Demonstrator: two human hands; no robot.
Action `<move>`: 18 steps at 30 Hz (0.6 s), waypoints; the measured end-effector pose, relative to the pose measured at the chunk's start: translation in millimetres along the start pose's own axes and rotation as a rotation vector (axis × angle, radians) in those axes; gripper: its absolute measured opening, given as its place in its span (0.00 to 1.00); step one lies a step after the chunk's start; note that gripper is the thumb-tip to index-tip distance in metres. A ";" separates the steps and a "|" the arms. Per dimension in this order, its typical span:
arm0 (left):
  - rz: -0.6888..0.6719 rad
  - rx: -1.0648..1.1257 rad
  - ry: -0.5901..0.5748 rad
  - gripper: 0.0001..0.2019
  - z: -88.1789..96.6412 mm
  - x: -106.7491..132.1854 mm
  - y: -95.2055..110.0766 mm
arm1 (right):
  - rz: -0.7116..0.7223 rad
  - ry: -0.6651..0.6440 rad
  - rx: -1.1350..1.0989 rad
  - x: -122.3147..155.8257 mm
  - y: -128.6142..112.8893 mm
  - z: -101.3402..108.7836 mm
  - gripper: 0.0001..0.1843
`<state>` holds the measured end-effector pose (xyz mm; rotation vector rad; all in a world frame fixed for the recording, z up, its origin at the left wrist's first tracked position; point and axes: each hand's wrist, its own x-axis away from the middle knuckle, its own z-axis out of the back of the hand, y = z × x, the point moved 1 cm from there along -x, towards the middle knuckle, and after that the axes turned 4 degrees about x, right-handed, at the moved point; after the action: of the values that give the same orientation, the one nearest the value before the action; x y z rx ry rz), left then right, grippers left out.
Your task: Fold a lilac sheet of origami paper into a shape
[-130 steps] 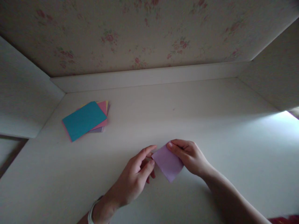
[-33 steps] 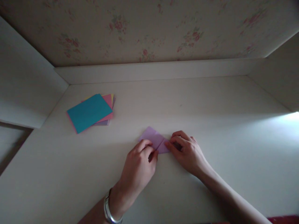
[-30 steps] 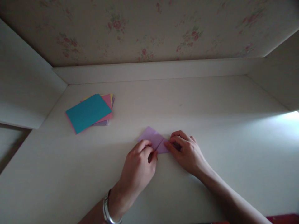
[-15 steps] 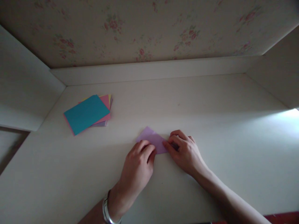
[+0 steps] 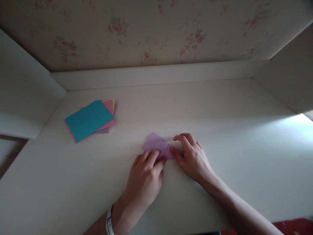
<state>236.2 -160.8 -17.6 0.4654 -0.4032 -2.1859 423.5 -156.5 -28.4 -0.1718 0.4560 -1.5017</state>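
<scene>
Fingers [image 5: 153, 157] of left hand [image 5: 146, 178] on near edge of purple paper [image 5: 154, 142], whether pinching cannot be told, right hand [image 5: 194, 160] with grip wide, thumb [image 5: 176, 154] on paper's right end, paper on tabletop [image 5: 210, 104], colored sheet stack [image 5: 89, 119] beyond paper to its left

1. Purple paper [image 5: 154, 142]: near edge partly hidden by the left hand [image 5: 144, 178].
2. Lower sheets [image 5: 110, 123]: mostly covered by the blue sheet [image 5: 89, 121].
3. Bracelet [image 5: 109, 222]: cut off at the bottom.
4. Red thing [image 5: 293, 227]: cut off, too little showing to tell what.
</scene>
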 end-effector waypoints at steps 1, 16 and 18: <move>-0.004 -0.016 -0.005 0.17 0.9 0.4 1.5 | 0.007 -0.004 0.008 0.3 0.0 -0.2 0.11; 0.015 -0.039 -0.134 0.20 -5.6 8.7 4.2 | 0.032 -0.023 0.087 0.6 0.5 -2.6 0.12; 0.013 -0.044 -0.136 0.19 -5.8 8.6 3.4 | 0.034 0.022 0.134 2.6 -2.2 -0.4 0.13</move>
<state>236.2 -170.4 -22.9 0.2897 -0.4297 -2.2163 421.3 -159.2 -28.4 -0.0417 0.3723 -1.4964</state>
